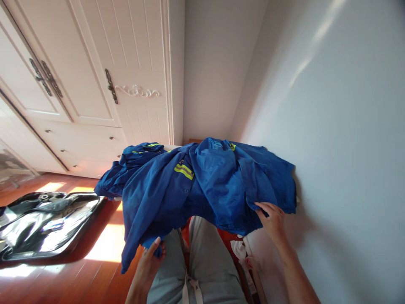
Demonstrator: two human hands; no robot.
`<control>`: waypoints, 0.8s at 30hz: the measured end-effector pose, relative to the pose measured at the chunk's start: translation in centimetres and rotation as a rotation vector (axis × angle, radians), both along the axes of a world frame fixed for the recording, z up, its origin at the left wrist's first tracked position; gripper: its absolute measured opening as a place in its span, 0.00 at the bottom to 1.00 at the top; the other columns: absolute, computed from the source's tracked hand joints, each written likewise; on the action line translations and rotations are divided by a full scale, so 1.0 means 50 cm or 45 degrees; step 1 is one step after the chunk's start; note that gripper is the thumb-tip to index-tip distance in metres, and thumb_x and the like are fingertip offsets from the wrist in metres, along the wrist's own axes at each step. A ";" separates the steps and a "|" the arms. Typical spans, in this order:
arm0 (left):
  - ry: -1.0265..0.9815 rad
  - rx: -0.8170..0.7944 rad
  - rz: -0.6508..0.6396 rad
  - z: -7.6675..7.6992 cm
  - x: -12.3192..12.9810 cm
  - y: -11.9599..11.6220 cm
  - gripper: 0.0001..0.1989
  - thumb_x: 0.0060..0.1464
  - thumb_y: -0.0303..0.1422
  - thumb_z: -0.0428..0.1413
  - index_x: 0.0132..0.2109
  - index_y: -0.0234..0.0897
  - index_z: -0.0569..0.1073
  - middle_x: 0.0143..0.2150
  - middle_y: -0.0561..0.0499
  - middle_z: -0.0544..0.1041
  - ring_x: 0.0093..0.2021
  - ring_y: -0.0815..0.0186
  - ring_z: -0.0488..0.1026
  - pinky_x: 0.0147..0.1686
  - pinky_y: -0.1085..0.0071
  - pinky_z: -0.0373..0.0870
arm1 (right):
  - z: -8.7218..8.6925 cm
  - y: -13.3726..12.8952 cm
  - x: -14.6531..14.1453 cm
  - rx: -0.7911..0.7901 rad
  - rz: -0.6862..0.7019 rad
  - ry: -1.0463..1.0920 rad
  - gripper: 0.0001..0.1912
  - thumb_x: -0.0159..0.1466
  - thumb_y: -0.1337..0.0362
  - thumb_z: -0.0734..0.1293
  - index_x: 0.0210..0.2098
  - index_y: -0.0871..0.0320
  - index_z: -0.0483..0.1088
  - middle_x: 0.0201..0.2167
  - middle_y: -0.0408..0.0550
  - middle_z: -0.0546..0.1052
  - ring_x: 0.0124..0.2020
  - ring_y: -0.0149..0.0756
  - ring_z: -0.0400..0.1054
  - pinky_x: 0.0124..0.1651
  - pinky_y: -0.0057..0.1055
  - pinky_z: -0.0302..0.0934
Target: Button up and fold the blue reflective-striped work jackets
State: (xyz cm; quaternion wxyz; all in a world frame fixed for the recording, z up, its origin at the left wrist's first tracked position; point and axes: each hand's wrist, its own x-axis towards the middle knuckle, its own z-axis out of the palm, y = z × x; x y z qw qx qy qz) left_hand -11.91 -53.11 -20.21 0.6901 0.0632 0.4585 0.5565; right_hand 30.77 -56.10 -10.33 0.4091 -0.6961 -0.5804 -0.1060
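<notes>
The blue work jacket (218,185) lies rumpled in front of you, above your legs (202,257), between a bundled blue garment (117,173) on its left and the wall (341,160) on its right. That bundle sits near the edge of its support, which cloth mostly hides, and the jacket lies right against it; a sharp tug could drag the bundle along and drop it to the floor (95,278). Your left hand (150,257) pinches a hanging lower corner of the jacket between thumb and fingers; the grip takes in little cloth, so the corner could slip free. The middle sags in folds, and uneven pulling could crease the cloth around the yellow stripe (184,171). Your right hand (270,219) grips the near edge, and the jacket's right end lies close to the wall, so it could bunch if pushed that way.

As for containers, the suitcase (82,233) lies open at far left, with dark, shiny material inside, too glare-washed to identify. Beyond it, the wardrobe (91,63) has closed doors and drawers (85,143), hiding any contents. To the right of your legs lies white crumpled material (238,249); whether something contains it, I cannot tell.
</notes>
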 end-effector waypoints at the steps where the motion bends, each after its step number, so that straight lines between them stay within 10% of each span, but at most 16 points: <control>1: -0.016 0.013 0.001 0.015 0.006 0.007 0.08 0.46 0.25 0.64 0.35 0.33 0.75 0.28 0.49 0.78 0.26 0.63 0.77 0.24 0.71 0.73 | 0.010 0.003 -0.003 0.026 0.006 0.105 0.19 0.63 0.49 0.64 0.36 0.57 0.79 0.36 0.53 0.81 0.40 0.45 0.74 0.49 0.42 0.61; 8: -0.180 0.301 0.084 0.166 0.083 0.074 0.06 0.54 0.25 0.56 0.34 0.31 0.78 0.50 0.39 0.79 0.50 0.54 0.77 0.43 0.65 0.76 | 0.121 0.075 -0.051 0.193 0.018 0.728 0.23 0.57 0.43 0.70 0.32 0.60 0.76 0.25 0.44 0.75 0.30 0.37 0.66 0.34 0.30 0.60; 16: 0.033 0.780 -0.282 0.343 0.260 0.070 0.10 0.46 0.27 0.65 0.38 0.28 0.81 0.39 0.41 0.81 0.36 0.60 0.77 0.36 0.69 0.72 | 0.245 0.103 -0.140 0.360 0.520 0.864 0.14 0.60 0.51 0.71 0.32 0.57 0.76 0.32 0.44 0.74 0.32 0.34 0.64 0.36 0.29 0.59; 19: -0.011 0.641 -0.183 0.302 0.284 0.048 0.09 0.46 0.32 0.65 0.34 0.29 0.80 0.36 0.44 0.80 0.32 0.64 0.76 0.31 0.71 0.72 | 0.225 0.090 -0.167 0.103 0.719 0.849 0.15 0.61 0.51 0.70 0.33 0.57 0.77 0.36 0.48 0.76 0.38 0.39 0.68 0.42 0.32 0.61; 24: 0.158 -0.005 -0.306 0.118 0.252 0.003 0.05 0.49 0.27 0.62 0.34 0.29 0.77 0.34 0.41 0.80 0.26 0.62 0.77 0.21 0.72 0.69 | 0.127 0.090 -0.163 -0.123 0.668 1.159 0.18 0.58 0.48 0.72 0.26 0.57 0.74 0.22 0.42 0.70 0.26 0.32 0.60 0.29 0.29 0.57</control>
